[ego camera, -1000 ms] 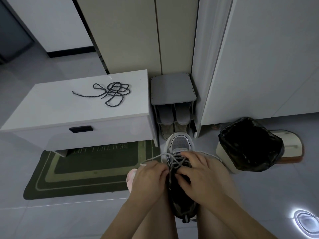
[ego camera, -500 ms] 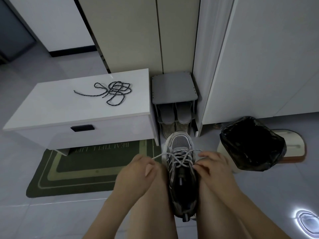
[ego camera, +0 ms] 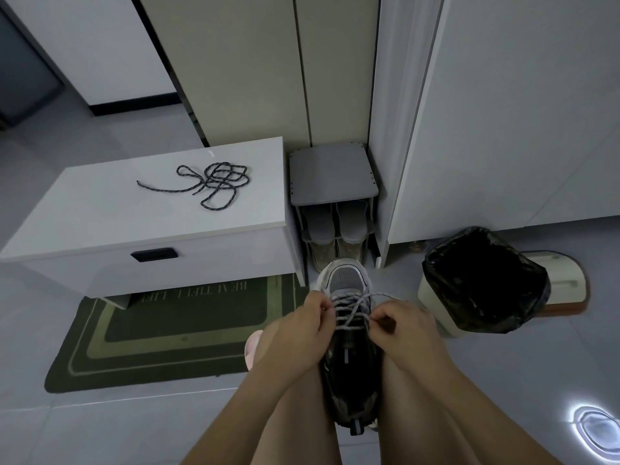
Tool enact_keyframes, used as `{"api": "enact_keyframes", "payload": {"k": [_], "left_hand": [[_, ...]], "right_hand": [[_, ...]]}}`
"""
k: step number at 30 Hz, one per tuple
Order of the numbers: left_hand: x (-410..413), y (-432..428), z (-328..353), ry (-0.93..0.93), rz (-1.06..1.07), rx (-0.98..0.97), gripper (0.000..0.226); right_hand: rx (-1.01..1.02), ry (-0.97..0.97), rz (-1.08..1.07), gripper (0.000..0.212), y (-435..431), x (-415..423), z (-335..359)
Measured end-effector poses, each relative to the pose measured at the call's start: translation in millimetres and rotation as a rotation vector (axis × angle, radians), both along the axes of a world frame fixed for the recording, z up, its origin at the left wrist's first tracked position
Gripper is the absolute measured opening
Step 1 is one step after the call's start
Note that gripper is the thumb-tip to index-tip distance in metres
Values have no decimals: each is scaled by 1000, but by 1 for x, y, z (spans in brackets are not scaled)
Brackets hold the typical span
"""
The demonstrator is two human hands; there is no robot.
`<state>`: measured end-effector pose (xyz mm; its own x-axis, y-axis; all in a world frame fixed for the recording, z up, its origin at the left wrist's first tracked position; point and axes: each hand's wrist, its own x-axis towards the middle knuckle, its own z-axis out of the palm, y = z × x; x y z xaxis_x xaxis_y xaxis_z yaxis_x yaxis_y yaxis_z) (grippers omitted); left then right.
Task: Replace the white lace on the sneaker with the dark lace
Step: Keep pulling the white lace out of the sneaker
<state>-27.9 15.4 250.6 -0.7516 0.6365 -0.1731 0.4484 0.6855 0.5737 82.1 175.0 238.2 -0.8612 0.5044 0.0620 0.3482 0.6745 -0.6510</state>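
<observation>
A dark sneaker (ego camera: 349, 360) with a grey toe sits between my knees, toe pointing away from me. Its white lace (ego camera: 350, 308) crosses the eyelets, loosened. My left hand (ego camera: 298, 330) pinches the lace at the sneaker's left side. My right hand (ego camera: 399, 325) pinches the lace at the right side, and a strand runs out over it to the right. The dark lace (ego camera: 216, 182) lies in a loose tangle on top of the white bench (ego camera: 100, 216), well beyond both hands.
A green doormat (ego camera: 167, 337) lies on the floor left of the sneaker, partly under the bench. A grey shoe rack (ego camera: 332, 176) with slippers stands straight ahead. A bin lined with a black bag (ego camera: 483, 280) is on the right. White cupboard doors rise behind.
Both hands moved from the middle of the sneaker out to its sides and forward toward the toe, pulling the white lace looser across the eyelets.
</observation>
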Motion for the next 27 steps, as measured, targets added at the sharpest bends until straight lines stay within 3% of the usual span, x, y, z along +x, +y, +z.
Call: {"api": "enact_keyframes", "payload": {"k": [2,4,7,12,16,19,24,27], "left_hand": [[1,-4,1,-20,75,78,35],[2,-8,2,-30,86,79,30],[4,-10,1,20,62,35,13],[7,-7,-6,44,62,-11,21],[9,-6,-3,83,68,-32,13],[11,-5,0,94,88,-37,17],[17,-1,11,141,70,-10,25],[21,4,20,181,14,-12,25]], "right_hand": [[-6,-5,15,13,4,-3,3],[28,-33,69,13,8,-7,11],[235,-23,127,7,13,-14,23],[385,26,170,9,22,-32,43],[242,-21,167,11,22,-26,38],[85,-90,148,37,23,-9,26],[-104,-3,48,5,6,5,9],[-171,4,-3,8,5,-5,11]]}}
